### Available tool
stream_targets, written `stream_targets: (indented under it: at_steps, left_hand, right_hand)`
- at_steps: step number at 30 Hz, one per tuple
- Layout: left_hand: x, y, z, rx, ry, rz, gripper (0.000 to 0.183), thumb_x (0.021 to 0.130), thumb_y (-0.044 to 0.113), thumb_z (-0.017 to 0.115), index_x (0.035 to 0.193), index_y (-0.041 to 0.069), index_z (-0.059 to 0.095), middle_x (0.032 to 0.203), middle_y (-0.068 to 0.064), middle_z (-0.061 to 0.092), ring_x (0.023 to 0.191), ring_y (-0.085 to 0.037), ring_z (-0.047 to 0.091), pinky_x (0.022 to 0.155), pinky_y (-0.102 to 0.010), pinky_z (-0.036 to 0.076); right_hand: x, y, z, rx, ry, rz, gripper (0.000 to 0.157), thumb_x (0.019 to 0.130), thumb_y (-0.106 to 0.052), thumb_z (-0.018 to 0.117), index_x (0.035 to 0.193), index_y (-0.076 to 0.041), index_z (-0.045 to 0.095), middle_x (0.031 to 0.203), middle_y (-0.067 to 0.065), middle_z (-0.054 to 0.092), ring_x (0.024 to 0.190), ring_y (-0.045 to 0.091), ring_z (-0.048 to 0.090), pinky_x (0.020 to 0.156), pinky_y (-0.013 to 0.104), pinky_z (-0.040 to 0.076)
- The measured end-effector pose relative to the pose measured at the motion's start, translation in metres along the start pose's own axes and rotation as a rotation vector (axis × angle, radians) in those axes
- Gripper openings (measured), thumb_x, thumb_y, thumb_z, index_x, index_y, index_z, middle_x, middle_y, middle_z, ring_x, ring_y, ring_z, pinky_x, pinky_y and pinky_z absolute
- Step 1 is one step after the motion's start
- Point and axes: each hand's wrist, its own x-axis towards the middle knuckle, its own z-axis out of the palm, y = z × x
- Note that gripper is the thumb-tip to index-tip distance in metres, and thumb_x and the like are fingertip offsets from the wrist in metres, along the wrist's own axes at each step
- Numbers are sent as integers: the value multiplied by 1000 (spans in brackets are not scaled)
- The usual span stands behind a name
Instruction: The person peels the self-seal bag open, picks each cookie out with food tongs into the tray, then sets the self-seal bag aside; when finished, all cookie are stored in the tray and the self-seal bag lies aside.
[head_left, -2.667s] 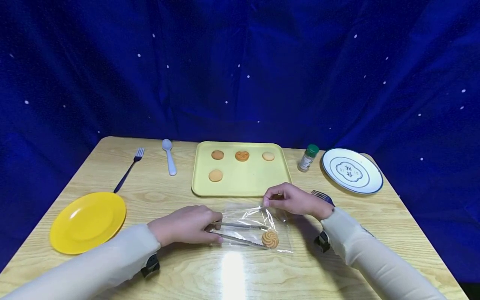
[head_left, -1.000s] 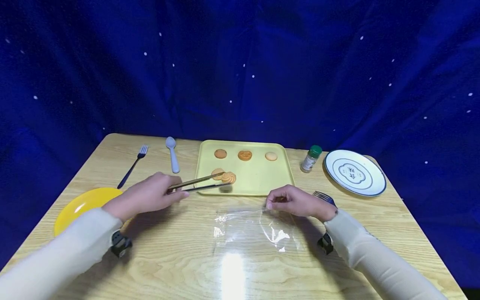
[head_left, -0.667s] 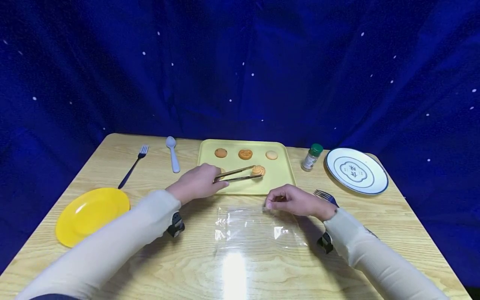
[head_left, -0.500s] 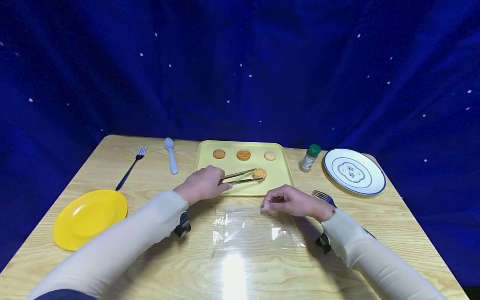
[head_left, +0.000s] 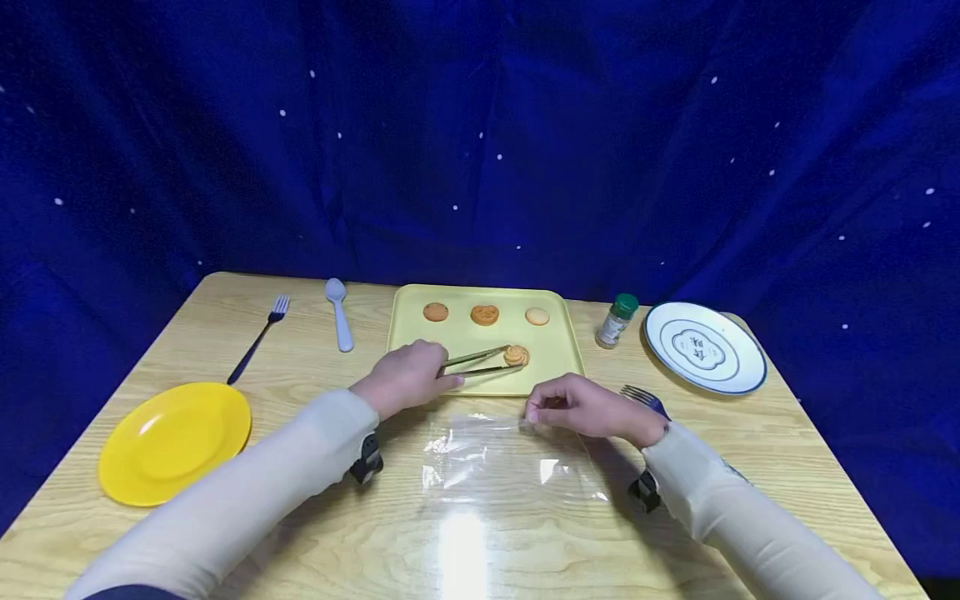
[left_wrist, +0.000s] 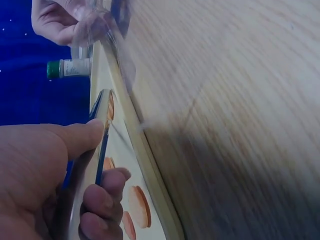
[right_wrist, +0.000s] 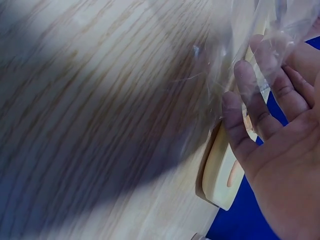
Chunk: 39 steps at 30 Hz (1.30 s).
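Observation:
My left hand (head_left: 405, 377) holds a pair of metal tongs (head_left: 477, 356) over the pale yellow tray (head_left: 553, 358). Between the tong tips is a swirled cookie (head_left: 516, 356), at the tray's front middle. In the left wrist view, thumb and curled fingers close round the tongs (left_wrist: 102, 150). My right hand (head_left: 588, 407) pinches the upper edge of a clear plastic bag (head_left: 495, 454) that lies on the table in front of the tray. Only the bag's glints and creases show. In the right wrist view, the bag (right_wrist: 220, 65) overlaps the fingertips.
Three more cookies line the tray's back, among them a bear-faced one (head_left: 484, 315). A plain cookie (left_wrist: 140, 206) shows in the left wrist view. Left are a yellow plate (head_left: 174, 443), fork (head_left: 255, 342) and spoon (head_left: 340, 315); right, a green-capped shaker (head_left: 617, 321), white plate (head_left: 705, 347) and another fork (head_left: 647, 398).
My left hand has carried the swirled cookie in the tongs from the bag up to the tray, then rightward along it. The right hand has stayed at the bag's edge.

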Motion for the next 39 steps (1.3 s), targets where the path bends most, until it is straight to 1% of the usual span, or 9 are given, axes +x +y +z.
stream_targets:
  at_steps: [5, 11, 14, 19, 22, 26, 30, 33, 39]
  left_hand:
    - [-2, 1, -2, 9, 30, 7, 37, 93, 46, 60, 92, 10, 60, 84, -3, 64, 69, -16, 57, 61, -32, 45]
    - [-15, 0, -5, -14, 57, 22, 50, 95, 48, 56, 126, 8, 58, 116, -9, 69, 100, -24, 67, 86, -43, 53]
    - [-29, -3, -8, -69, 84, 37, 51, 97, 45, 54, 135, 11, 52, 115, -9, 69, 86, -22, 68, 79, -41, 52]
    - [-64, -11, -16, -112, 124, -4, 37, 98, 40, 51, 118, 9, 54, 83, -7, 66, 53, -17, 49, 50, -32, 39]
    - [-86, -19, -18, -102, 141, -68, 33, 98, 39, 51, 106, 7, 50, 68, -4, 54, 51, -16, 45, 44, -31, 34]
    - [-108, -31, -21, -125, 129, -157, 46, 96, 38, 54, 117, -1, 47, 65, -4, 46, 52, -18, 46, 45, -31, 36]
    - [-118, -45, -17, -146, 90, -234, 57, 93, 35, 57, 124, -11, 45, 68, -6, 47, 55, -19, 48, 47, -31, 38]
    - [-122, -54, -8, -149, 47, -284, 47, 93, 33, 59, 112, -10, 51, 69, -8, 50, 57, -20, 48, 48, -30, 38]
    - [-125, -65, 8, -126, -4, -305, 31, 92, 28, 61, 91, -3, 56, 68, -7, 49, 56, -19, 47, 49, -29, 38]
  right_hand:
    - [2, -1, 1, 14, 2, -8, 13, 96, -9, 58, 96, 0, 67, 91, 19, 68, 79, 15, 58, 71, 21, 50]
    - [3, -2, 2, 30, -1, 9, 14, 96, -10, 58, 97, 1, 67, 93, 20, 68, 81, 17, 60, 73, 24, 52]
    - [2, -3, 2, 11, 3, 4, 14, 96, -12, 59, 97, -1, 67, 94, 18, 69, 83, 18, 60, 75, 23, 51]
    - [-3, -7, 1, -66, 27, 14, 12, 96, -15, 60, 95, -6, 68, 93, 12, 70, 83, 11, 58, 77, 22, 50]
    - [-8, -11, 2, -112, 32, 12, 12, 96, -16, 60, 95, -7, 68, 92, 10, 69, 81, 7, 55, 75, 22, 48]
    - [-14, -15, 4, -180, 55, 5, 8, 96, -16, 60, 95, -13, 67, 93, 2, 68, 82, 7, 54, 75, 22, 48]
    - [-18, -19, 8, -293, 98, -14, 5, 96, -19, 61, 96, -18, 66, 94, -6, 66, 86, 5, 55, 78, 23, 50]
    - [-20, -22, 14, -407, 127, -54, 6, 96, -21, 60, 97, -19, 65, 93, -10, 64, 87, 3, 56, 78, 23, 51]
    - [-25, -22, 23, -528, 150, -109, 6, 96, -20, 60, 97, -19, 67, 94, -14, 63, 88, 0, 56, 80, 24, 50]
